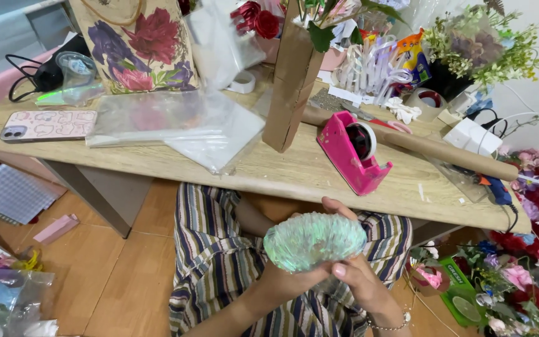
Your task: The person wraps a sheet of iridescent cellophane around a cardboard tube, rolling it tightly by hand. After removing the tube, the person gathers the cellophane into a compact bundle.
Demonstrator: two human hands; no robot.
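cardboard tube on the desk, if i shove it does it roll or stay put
The long cardboard tube is round and lies flat, so it would probably roll. The pink tape dispenser close beside it might block it on that side. It looks stiff and likely light for its length.

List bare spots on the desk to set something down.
Free: desk front edge between plastic bags and pink tape dispenser; strip right of the dispenser, below the cardboard roll. Crowded: back edge, right corner. Both hands hold an iridescent bundle.

Bright, even daylight; soft shadows under the table (294, 171); sharp focus, slight edge distortion.
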